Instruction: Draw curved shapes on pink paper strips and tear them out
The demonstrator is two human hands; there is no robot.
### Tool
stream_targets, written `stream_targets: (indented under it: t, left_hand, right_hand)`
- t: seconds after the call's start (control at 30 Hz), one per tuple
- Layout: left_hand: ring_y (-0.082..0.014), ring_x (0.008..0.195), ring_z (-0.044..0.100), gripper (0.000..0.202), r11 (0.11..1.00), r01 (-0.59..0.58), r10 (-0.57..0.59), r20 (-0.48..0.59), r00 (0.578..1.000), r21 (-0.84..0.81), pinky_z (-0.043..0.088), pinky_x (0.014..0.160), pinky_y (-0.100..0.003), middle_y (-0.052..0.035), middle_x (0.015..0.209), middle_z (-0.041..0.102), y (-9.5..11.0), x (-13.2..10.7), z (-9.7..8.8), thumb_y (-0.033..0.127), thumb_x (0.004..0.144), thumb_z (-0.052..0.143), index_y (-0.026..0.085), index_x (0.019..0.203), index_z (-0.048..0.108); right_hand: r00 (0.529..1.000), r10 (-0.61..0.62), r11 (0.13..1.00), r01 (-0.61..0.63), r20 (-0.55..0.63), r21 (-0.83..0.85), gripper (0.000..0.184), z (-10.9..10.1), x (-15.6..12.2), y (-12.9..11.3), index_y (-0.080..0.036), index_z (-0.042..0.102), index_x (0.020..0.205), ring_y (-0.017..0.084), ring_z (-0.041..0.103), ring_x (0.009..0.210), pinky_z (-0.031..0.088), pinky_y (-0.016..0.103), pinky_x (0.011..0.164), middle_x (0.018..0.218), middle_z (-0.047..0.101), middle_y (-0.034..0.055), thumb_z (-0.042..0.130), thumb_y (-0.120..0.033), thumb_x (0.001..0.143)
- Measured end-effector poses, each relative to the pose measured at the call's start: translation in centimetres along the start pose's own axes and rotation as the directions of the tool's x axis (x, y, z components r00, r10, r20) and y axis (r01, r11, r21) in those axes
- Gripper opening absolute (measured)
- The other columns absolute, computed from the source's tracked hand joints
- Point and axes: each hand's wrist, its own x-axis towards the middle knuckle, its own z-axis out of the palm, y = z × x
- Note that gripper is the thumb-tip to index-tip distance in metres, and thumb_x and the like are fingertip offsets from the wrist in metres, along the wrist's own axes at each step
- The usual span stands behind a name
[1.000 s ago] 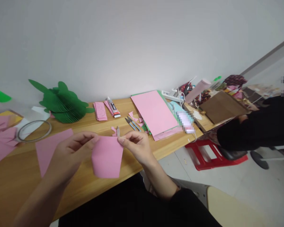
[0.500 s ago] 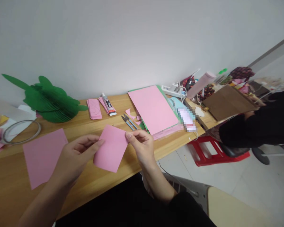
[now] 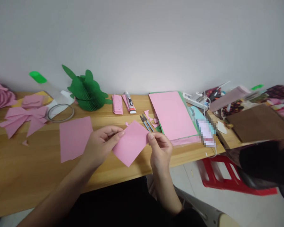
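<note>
I hold a small square of pink paper above the front of the wooden table, turned like a diamond. My left hand pinches its left corner with fingers closed. My right hand pinches its right corner between thumb and forefinger. A larger pink sheet lies flat on the table just left of my left hand. Small thread snips lie beyond the held paper, among pink scraps.
A stack of pink and green sheets lies to the right. A glue tube, folded pink strips, a green paper honeycomb shape, a tape ring and a pink bow sit further back. Another person's dark sleeve is at right.
The pink paper went from curled to flat, then turned corner-down into a diamond. The view has swung left, bringing the pink bow into sight.
</note>
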Motion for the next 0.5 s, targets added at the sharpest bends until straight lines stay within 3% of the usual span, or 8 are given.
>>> stream_targets:
  t: [0.2,0.37,0.5]
  left_hand:
    - [-0.0149,0.059,0.064,0.010,0.997,-0.072,0.074,-0.070,0.995,0.026,0.049,0.051,-0.020,-0.0023,0.068,0.073,0.7,-0.1,-2.3,0.032,0.068,0.073,0.022,0.068,0.074]
    - [-0.0145,0.048,0.056,0.016,0.990,-0.049,0.036,0.096,0.995,0.131,0.040,0.039,-0.020,-0.0027,0.058,0.067,2.6,0.8,-5.5,0.040,0.065,0.072,0.023,0.063,0.074]
    - [-0.0149,0.048,0.055,0.023,0.970,-0.096,0.047,0.215,0.976,0.222,0.038,0.040,-0.021,-0.0034,0.058,0.066,4.1,1.5,-8.1,0.046,0.066,0.070,0.024,0.060,0.073]
  right_hand:
    - [0.964,-0.171,0.976,0.195,0.205,-0.101,0.012,0.6,-0.6,-0.9,-0.020,0.068,0.074,0.013,0.057,0.061,0.048,0.027,0.060,0.065,0.066,-0.0006,0.068,-0.025,0.084]
    - [0.920,-0.145,0.968,0.208,0.364,-0.140,0.011,1.6,-0.3,-2.0,-0.020,0.068,0.074,0.012,0.057,0.059,0.046,0.026,0.059,0.064,0.067,-0.0015,0.068,-0.021,0.085]
    - [0.879,-0.188,0.949,0.278,0.439,-0.150,0.010,2.3,-0.3,-2.8,-0.021,0.067,0.074,0.012,0.058,0.061,0.046,0.026,0.060,0.067,0.069,-0.0010,0.068,-0.019,0.084]
